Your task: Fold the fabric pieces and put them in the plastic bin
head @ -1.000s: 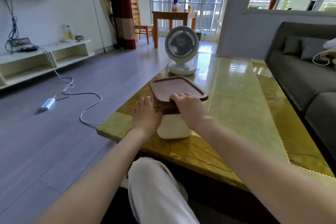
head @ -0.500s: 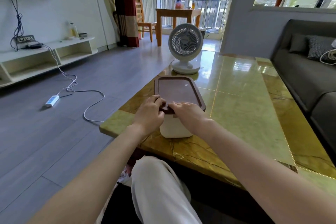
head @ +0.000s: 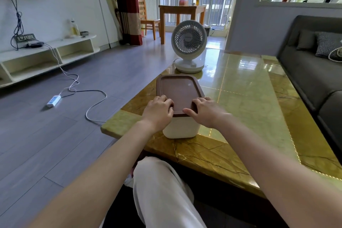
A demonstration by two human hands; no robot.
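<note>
Left hand (head: 158,112): palm down on the near left corner of the brown lid (head: 178,93), fingers (head: 166,102) together and curled over the lid's edge, pressing rather than gripping. Right hand (head: 204,112): same posture on the near right corner, fingers (head: 200,101) bent down onto the lid, thumb stretched along the near edge. Neither hand holds anything.

Plastic bin (head: 182,129): white, stands near the left front corner of the bench (head: 249,102), lid lying flat across its mouth and apparently seated. Contents hidden by the lid, so whether the fabric is inside cannot be read directly.

Progress, as a judgement: no fabric pieces show anywhere on the bench or on the floor beside it, and the bin is being closed. That suggests folding and stowing are done and this is the closing press. What seems left: pushing down the far corners if they have not caught, then letting go.

Count, left to right:
- power strip (head: 53,100) on the floor, one, with its white cable
- hands, two
- bin, one; lid, one
- desk fan (head: 188,46), one, on the bench beyond the bin
- fabric pieces in view, none
</note>
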